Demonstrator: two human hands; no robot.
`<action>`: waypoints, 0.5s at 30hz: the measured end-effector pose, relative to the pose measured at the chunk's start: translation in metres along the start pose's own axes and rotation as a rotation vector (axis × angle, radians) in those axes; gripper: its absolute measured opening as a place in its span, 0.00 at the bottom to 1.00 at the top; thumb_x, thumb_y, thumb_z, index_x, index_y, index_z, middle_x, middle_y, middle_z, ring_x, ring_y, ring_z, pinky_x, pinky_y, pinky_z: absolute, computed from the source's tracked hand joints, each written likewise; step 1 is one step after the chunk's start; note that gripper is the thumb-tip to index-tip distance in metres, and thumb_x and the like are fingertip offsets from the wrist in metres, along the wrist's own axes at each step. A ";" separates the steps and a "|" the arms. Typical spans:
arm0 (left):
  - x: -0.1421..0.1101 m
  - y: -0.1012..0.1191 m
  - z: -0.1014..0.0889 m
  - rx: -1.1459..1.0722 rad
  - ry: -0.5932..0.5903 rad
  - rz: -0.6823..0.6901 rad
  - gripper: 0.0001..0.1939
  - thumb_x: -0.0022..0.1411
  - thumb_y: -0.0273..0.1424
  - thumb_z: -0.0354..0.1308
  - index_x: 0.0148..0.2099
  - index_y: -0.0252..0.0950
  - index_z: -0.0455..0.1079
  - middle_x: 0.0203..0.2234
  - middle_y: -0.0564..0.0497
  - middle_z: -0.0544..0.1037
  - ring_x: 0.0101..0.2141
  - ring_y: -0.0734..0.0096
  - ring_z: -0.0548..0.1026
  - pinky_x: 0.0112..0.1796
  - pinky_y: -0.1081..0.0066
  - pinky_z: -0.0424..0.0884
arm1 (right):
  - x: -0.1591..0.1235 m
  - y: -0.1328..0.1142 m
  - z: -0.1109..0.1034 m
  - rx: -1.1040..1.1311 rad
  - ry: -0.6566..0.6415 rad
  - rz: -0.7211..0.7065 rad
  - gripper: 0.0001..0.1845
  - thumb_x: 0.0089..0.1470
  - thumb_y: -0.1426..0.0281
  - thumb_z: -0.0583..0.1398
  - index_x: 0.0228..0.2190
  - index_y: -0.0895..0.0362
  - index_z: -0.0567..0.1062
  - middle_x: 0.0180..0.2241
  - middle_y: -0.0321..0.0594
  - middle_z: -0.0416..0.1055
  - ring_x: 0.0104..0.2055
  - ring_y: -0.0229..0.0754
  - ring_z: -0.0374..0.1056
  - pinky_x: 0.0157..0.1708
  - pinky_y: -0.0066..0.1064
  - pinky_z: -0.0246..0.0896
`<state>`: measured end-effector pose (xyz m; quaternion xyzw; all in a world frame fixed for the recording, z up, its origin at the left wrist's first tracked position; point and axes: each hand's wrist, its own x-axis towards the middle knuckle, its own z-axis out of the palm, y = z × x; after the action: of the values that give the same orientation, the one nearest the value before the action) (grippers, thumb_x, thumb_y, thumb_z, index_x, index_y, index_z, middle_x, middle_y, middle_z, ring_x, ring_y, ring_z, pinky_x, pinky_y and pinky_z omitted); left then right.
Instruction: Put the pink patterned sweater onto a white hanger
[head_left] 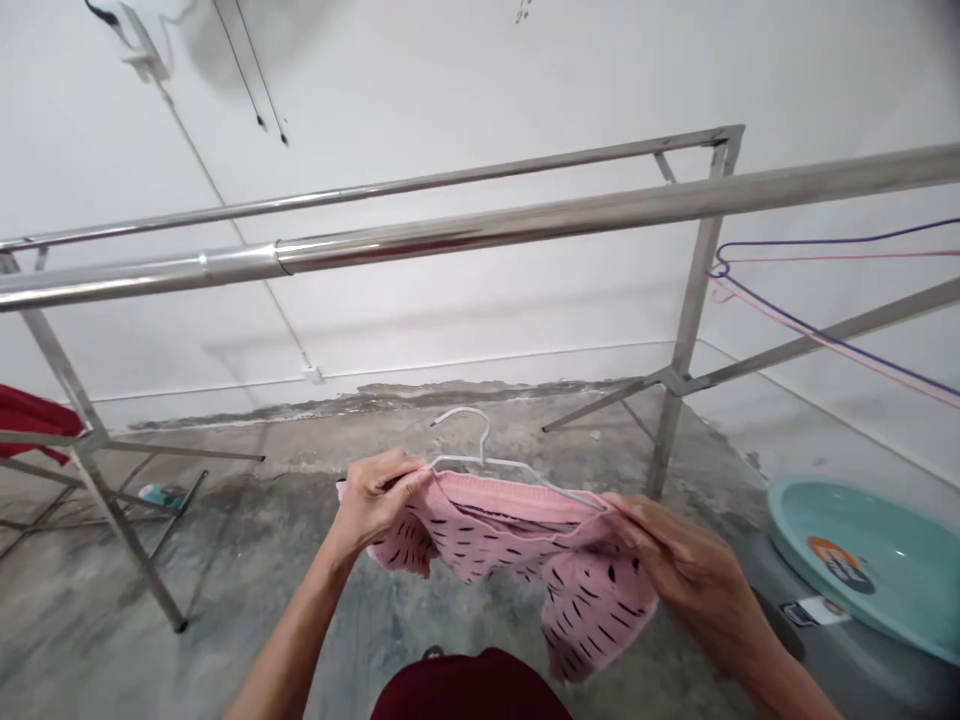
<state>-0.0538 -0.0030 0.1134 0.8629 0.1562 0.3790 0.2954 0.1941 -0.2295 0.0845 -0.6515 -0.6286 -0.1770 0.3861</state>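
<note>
A pink garment with short black dashes point(495, 540) hangs in front of me, stretched between both hands. Whether it is a top or shorts I cannot tell. A white clothes hanger point(484, 455) sits in its upper opening, hook upward, its two ends covered by cloth and fingers. My left hand point(381, 500) is closed on the garment's left upper corner beside the hanger arm. At the opposite corner, my right hand point(671, 545) pinches the cloth, fingers closed. The lower part of the garment droops in folds, lower on the right.
A metal drying rack's front rail point(465, 228) crosses ahead, above hand height. Purple and pink hangers point(810, 330) hang at the right. A teal basin point(795, 510) stands at lower right, and red cloth point(34, 420) lies over a bar on the left.
</note>
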 end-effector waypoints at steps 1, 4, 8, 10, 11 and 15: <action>-0.001 -0.001 0.000 -0.001 0.005 -0.002 0.11 0.64 0.31 0.56 0.33 0.35 0.77 0.20 0.54 0.71 0.22 0.78 0.67 0.25 0.77 0.60 | 0.001 -0.001 -0.001 -0.015 -0.019 -0.001 0.09 0.61 0.72 0.54 0.42 0.56 0.72 0.37 0.39 0.76 0.39 0.36 0.73 0.40 0.24 0.66; -0.003 -0.001 -0.001 0.012 0.001 0.004 0.10 0.64 0.31 0.56 0.33 0.35 0.77 0.20 0.54 0.71 0.22 0.78 0.67 0.25 0.77 0.61 | 0.005 -0.004 -0.004 -0.143 -0.082 -0.012 0.10 0.60 0.72 0.55 0.43 0.55 0.73 0.40 0.40 0.73 0.42 0.38 0.70 0.43 0.27 0.63; -0.004 0.000 0.000 0.072 -0.020 0.027 0.10 0.64 0.32 0.56 0.34 0.36 0.77 0.20 0.54 0.70 0.22 0.78 0.67 0.25 0.77 0.61 | 0.011 -0.013 -0.003 -0.298 -0.116 -0.019 0.07 0.59 0.71 0.57 0.39 0.56 0.74 0.36 0.39 0.72 0.37 0.38 0.68 0.38 0.29 0.61; -0.004 -0.001 0.001 0.094 -0.031 0.042 0.10 0.65 0.32 0.56 0.34 0.36 0.76 0.20 0.55 0.70 0.22 0.79 0.67 0.26 0.78 0.61 | 0.012 -0.016 -0.001 -0.324 -0.110 -0.007 0.06 0.59 0.71 0.57 0.35 0.57 0.74 0.33 0.39 0.71 0.35 0.39 0.68 0.35 0.29 0.59; -0.004 -0.001 0.002 0.105 -0.032 0.050 0.10 0.65 0.31 0.55 0.34 0.35 0.76 0.20 0.55 0.70 0.22 0.79 0.67 0.26 0.78 0.61 | 0.012 -0.018 0.000 -0.328 -0.106 0.003 0.05 0.59 0.71 0.57 0.34 0.57 0.74 0.32 0.39 0.71 0.35 0.39 0.68 0.34 0.29 0.59; -0.007 -0.004 0.004 0.118 -0.025 0.074 0.09 0.65 0.30 0.56 0.35 0.35 0.75 0.20 0.55 0.70 0.22 0.80 0.67 0.26 0.78 0.61 | 0.011 -0.020 0.001 -0.323 -0.124 0.124 0.08 0.59 0.67 0.57 0.33 0.57 0.74 0.30 0.37 0.70 0.30 0.37 0.68 0.27 0.28 0.58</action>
<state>-0.0556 -0.0049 0.1054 0.8886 0.1427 0.3692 0.2318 0.1765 -0.2231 0.0967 -0.7522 -0.5731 -0.2110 0.2474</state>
